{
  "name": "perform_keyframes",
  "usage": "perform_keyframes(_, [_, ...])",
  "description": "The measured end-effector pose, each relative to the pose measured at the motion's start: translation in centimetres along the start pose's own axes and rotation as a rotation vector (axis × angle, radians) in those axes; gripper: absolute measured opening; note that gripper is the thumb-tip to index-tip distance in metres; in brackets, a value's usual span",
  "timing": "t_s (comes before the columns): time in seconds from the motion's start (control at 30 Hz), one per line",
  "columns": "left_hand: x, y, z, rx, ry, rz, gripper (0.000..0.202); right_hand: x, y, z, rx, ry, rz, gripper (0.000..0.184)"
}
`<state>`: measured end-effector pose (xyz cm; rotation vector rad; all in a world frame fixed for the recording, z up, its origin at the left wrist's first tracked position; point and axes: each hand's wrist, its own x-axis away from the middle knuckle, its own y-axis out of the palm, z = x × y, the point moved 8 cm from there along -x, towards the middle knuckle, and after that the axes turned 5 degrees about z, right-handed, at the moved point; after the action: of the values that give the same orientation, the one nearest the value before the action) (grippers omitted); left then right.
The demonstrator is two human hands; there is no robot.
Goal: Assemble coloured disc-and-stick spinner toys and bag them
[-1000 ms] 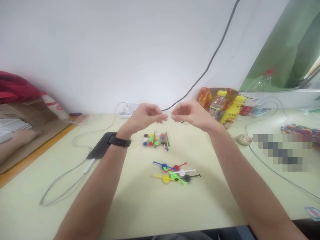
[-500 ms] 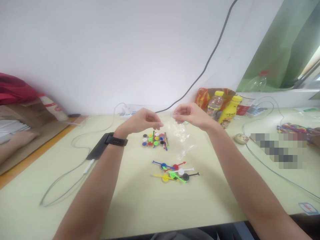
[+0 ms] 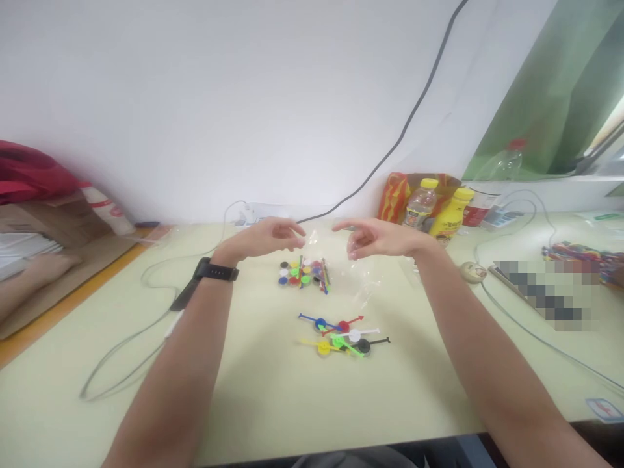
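My left hand (image 3: pixel 266 238) and my right hand (image 3: pixel 377 238) hover over the pale yellow table (image 3: pixel 273 396), a short gap between them. A clear plastic bag (image 3: pixel 361 281) hangs between and below them. My left fingers pinch its left corner. My right fingers curl at its top edge, index stretched toward the left hand. Under the hands lies a tight cluster of small coloured discs and sticks (image 3: pixel 304 273). Nearer to me lies a loose pile of coloured discs on thin sticks (image 3: pixel 344 335). A black watch (image 3: pixel 215 270) is on my left wrist.
A dark phone (image 3: pixel 181 298) and white cable (image 3: pixel 121 344) lie at left. A power strip (image 3: pixel 253 213) sits by the wall. Two yellow-capped bottles (image 3: pixel 451 216) and a snack bag (image 3: pixel 394 195) stand back right. Another person's arm (image 3: pixel 29 276) rests far left.
Both hands have dropped lower and moved apart. The clear bag, unseen a second ago, now spreads below them, and my right fingers have loosened from a tight pinch.
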<state>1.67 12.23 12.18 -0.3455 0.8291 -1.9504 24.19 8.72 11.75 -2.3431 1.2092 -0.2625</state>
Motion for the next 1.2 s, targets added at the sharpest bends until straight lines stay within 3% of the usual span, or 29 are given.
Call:
perform_keyframes(0.17, [-1.2, 1.8, 1.0, 0.085, 0.051, 0.033, 0.036, 0.0, 0.6, 0.0, 0.038, -0.005, -0.02, 0.069])
perform_keyframes(0.27, [-1.6, 1.4, 1.2, 0.178, 0.105, 0.128, 0.035, -0.3, -0.2, 0.0, 0.043, -0.037, 0.066, 0.063])
perform_keyframes(0.33, [-1.6, 0.4, 1.3, 0.24, 0.144, 0.235, 0.036, -0.5, -1.9, -0.1, 0.062, -0.077, 0.266, 0.053])
perform_keyframes(0.5, [-1.0, -1.8, 1.5, 0.291, 0.177, 0.423, 0.037, 1.2, -6.6, -1.5, 0.171, -0.264, 0.956, 0.023])
perform_keyframes(0.6, [-0.7, -2.6, 1.5, 0.304, 0.194, 0.491, 0.035, 2.2, -7.2, -1.8, 0.112, -0.326, 1.153, 0.023])
perform_keyframes(0.73, [-0.4, -3.2, 1.7, 0.322, 0.224, 0.54, 0.036, 0.4, -6.2, -0.1, -0.08, -0.161, 0.983, 0.043])
perform_keyframes(0.8, [-0.1, -3.6, 1.9, 0.32, 0.236, 0.565, 0.037, -0.1, -5.9, 0.9, -0.146, -0.09, 0.959, 0.048])
perform_keyframes(0.9, [0.2, -4.0, 2.0, 0.322, 0.241, 0.587, 0.035, -0.3, -5.8, 1.4, -0.198, -0.071, 0.976, 0.05])
perform_keyframes(1.2, [0.1, -4.0, 1.7, 0.326, 0.221, 0.594, 0.033, -2.1, -3.3, 2.0, -0.481, -0.002, 0.608, 0.051])
